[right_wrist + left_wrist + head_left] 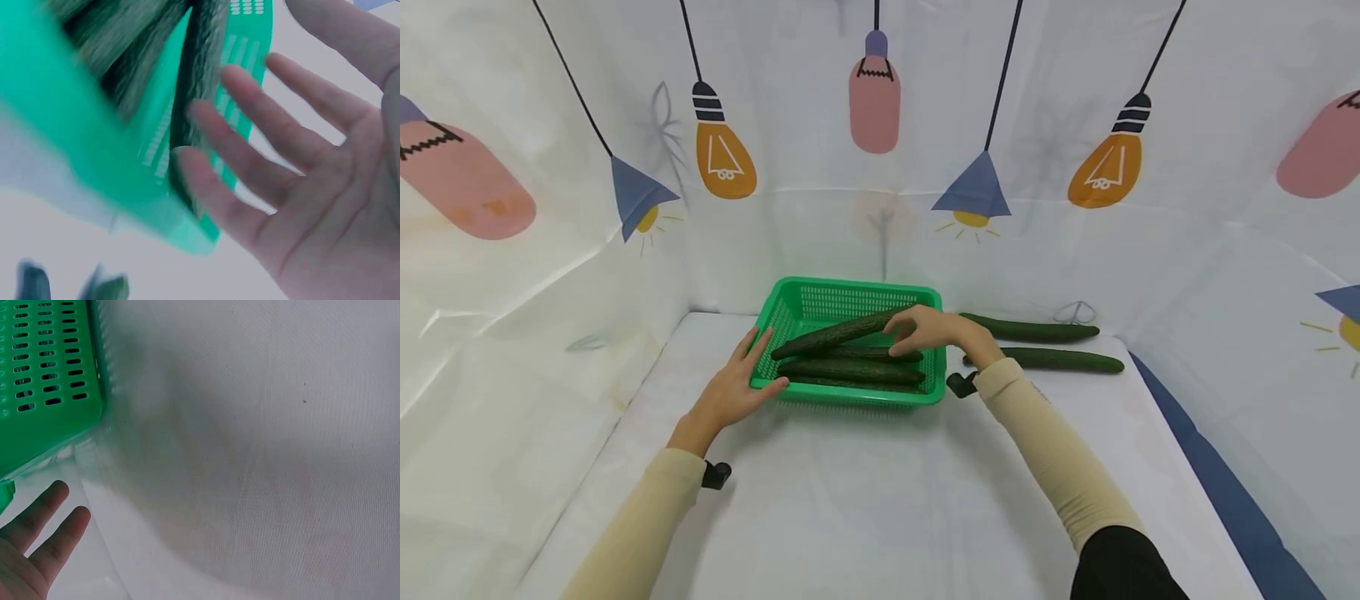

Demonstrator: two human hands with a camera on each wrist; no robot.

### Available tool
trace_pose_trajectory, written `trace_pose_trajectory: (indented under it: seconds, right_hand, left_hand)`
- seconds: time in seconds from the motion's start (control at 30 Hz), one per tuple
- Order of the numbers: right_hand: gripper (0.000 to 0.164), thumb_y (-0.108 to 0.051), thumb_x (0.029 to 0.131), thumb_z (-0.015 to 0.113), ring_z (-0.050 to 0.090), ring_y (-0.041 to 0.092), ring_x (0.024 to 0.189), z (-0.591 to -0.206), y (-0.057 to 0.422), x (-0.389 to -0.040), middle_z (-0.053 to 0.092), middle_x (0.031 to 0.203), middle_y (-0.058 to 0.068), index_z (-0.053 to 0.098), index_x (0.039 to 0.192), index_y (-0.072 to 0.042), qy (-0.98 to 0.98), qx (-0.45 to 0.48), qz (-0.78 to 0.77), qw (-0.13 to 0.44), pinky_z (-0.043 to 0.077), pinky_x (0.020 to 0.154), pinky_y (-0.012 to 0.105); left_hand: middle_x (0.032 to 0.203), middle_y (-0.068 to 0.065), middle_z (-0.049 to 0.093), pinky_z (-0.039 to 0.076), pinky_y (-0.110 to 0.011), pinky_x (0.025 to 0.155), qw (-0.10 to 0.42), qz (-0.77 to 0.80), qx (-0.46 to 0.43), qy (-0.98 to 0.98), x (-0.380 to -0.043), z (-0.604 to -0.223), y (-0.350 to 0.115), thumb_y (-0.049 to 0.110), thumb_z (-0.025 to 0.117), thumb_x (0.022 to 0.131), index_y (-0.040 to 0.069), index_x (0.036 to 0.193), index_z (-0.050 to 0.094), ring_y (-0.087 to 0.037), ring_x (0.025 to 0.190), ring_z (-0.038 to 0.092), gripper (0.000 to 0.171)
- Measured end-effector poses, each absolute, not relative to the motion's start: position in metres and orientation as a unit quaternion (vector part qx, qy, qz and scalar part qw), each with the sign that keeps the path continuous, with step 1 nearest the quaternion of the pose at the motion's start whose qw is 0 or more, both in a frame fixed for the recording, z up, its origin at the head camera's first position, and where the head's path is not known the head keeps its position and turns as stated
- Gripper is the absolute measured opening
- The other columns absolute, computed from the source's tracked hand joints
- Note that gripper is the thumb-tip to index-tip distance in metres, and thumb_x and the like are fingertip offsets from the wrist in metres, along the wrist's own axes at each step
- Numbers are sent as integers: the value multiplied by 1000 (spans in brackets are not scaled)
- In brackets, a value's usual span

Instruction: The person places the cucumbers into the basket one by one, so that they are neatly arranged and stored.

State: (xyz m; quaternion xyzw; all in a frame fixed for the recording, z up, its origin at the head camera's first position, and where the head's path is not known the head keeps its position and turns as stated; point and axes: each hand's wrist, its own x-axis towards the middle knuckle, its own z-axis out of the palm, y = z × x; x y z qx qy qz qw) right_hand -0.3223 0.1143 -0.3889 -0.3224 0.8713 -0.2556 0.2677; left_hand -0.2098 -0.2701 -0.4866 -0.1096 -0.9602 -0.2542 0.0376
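Observation:
A green plastic basket [850,398] with slotted walls holds several cucumbers, among them a front one [853,370]. The topmost cucumber [827,337] lies slanted, its right end raised toward the far right. My left hand [730,387] rests at the basket's left end, thumb at the front corner, fingers spread. In the left wrist view, two of its fingers [65,534] are straight and clear of the basket wall. Over the basket's right side hangs my right hand [928,327]; in the right wrist view its extended fingers [269,131] are beside a cucumber [203,75], contact uncertain.
On the white table [850,500], right of the basket, lie two more cucumbers, a rear one [1037,330] and a nearer one [1067,360]. A white sheet [805,225] printed with lamps stands behind. Dark blue fabric [1210,467] shows past the table's right edge.

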Motion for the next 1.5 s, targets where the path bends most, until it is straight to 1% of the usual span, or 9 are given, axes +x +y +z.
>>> trace_pose_trajectory:
  seconds: [0.23,0.33,0.5,0.7,0.8,0.93,1.07,1.23,1.5]
  right_hand:
    - [63,-37,95,74,53,39,136,-384,169,-313,58,145,19,54,148,-10,901,-296,-256,187,47,107,57]
    - [66,-36,94,75,52,43,136,-386,202,-312,56,146,23,53,149,-6,912,-278,-259,154,44,108,61]
    - [70,-44,93,75,50,44,138,-393,254,-311,56,146,24,53,149,-8,935,-231,-244,112,42,109,65]
    - [71,-45,95,72,48,48,137,-405,304,-312,55,145,27,50,150,-6,948,-199,-236,80,41,107,68]
    - [73,-45,95,72,48,50,136,-410,322,-313,53,146,29,49,151,-4,954,-183,-228,71,41,106,69]
    - [81,-48,94,71,47,52,135,-420,346,-313,49,148,32,44,153,1,959,-165,-215,82,41,105,70]
    - [86,-50,95,70,45,56,134,-436,369,-310,46,148,37,39,154,5,962,-145,-210,96,40,105,71]
    - [84,-48,94,71,45,58,133,-454,389,-306,46,147,38,43,151,7,966,-127,-207,84,39,104,73]
    - [78,-44,94,73,43,61,132,-472,397,-305,46,148,37,46,150,4,967,-108,-215,83,41,102,73]
  left_hand:
    - [174,-10,7,46,-72,96,38,-266,-103,-958,-209,-486,-269,61,62,96,31,168,7,-53,141,44,95]
    - [174,-9,7,46,-71,97,38,-267,-107,-957,-210,-487,-268,62,61,95,33,167,7,-52,141,45,95]
    - [175,-9,6,47,-72,96,32,-262,-103,-959,-210,-486,-269,62,61,96,36,167,4,-53,138,47,95]
    - [175,-10,6,46,-74,94,26,-246,-104,-963,-210,-482,-273,64,59,96,31,168,7,-55,131,54,94]
    - [174,-11,6,46,-74,95,27,-250,-106,-962,-209,-482,-273,62,60,96,30,168,7,-55,133,51,95]
    - [174,-11,7,48,-72,93,29,-251,-108,-961,-209,-483,-270,61,61,96,30,168,7,-54,136,49,95]
    - [174,-10,8,51,-69,90,33,-247,-113,-962,-212,-484,-268,62,60,96,31,168,7,-52,131,55,95]
    - [174,-10,9,53,-65,84,35,-243,-115,-963,-212,-484,-268,63,60,95,32,167,7,-52,124,60,95]
    - [174,-11,9,55,-62,82,34,-236,-110,-965,-210,-482,-269,64,60,95,35,167,4,-51,122,62,95]
